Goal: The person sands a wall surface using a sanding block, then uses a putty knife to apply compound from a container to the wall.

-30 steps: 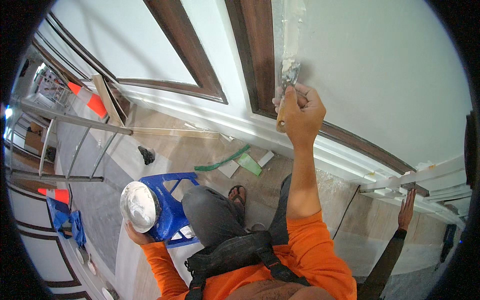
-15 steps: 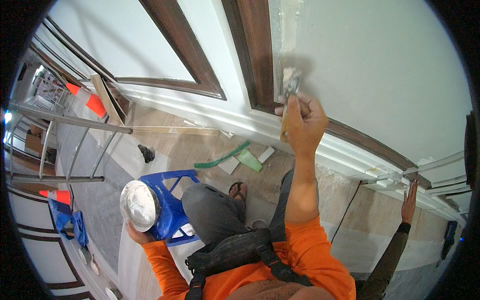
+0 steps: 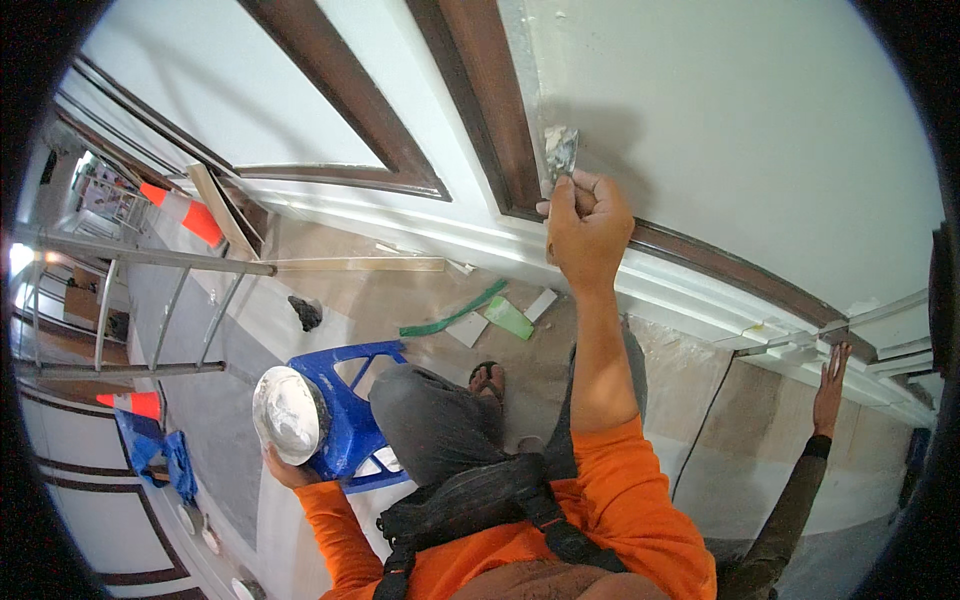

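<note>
My right hand (image 3: 592,221) grips a putty knife (image 3: 561,146), its blade smeared with white compound, at the pale wall panel (image 3: 720,130) beside a dark wooden moulding (image 3: 484,112). A thin strip of filler runs along that edge. Low on the left, my left hand (image 3: 285,465) holds a round container (image 3: 285,408) of white compound at its side, over a blue plastic stool (image 3: 362,412); the fingertips are partly hidden behind the container.
A metal ladder (image 3: 140,257) lies at left, with orange cones (image 3: 196,218) and blue sheeting (image 3: 160,460). Boards (image 3: 222,210) lean on the wall; green offcuts (image 3: 510,316) litter the floor. Another person's hand (image 3: 830,390) touches lower trim at right.
My right hand and knife dropped slightly, then moved up and left. The view has shifted a little. My left hand stays on the container; the other person's hand has shifted slightly.
</note>
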A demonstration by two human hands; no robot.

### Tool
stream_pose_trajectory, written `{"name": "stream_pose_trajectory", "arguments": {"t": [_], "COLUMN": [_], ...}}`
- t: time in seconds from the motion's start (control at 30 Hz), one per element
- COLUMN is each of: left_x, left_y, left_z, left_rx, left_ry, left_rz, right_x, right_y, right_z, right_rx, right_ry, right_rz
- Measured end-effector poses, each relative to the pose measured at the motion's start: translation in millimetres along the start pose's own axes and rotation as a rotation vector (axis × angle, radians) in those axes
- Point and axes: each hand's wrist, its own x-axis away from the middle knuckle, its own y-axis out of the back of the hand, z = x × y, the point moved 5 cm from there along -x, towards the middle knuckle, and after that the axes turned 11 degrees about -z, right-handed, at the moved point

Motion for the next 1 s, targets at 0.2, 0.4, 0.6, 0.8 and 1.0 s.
{"name": "stream_pose_trajectory", "arguments": {"t": [0.2, 0.4, 0.6, 0.8, 1.0], "left_x": [9, -11, -10, 0, -2], "left_y": [-16, 4, 0, -4, -9], "left_z": [-12, -1, -1, -6, -5], "left_rx": [0.179, 0.103, 0.049, 0.109, 0.12], "left_ry": [0.101, 0.004, -0.02, 0.032, 0.026], "left_rz": [0.044, 0.014, 0.018, 0.06, 0.096], "right_x": [16, 21, 5, 24, 36], "right_y": [29, 36, -6, -39, -74], "right_z": [-58, -26, 6, 1, 7], "right_rx": [0.166, -0.059, -0.064, -0.116, -0.343], "right_ry": [-0.079, 0.218, 0.721, 0.523, 0.268], "right_rz": [0.017, -0.103, -0.225, -0.294, -0.389]}}
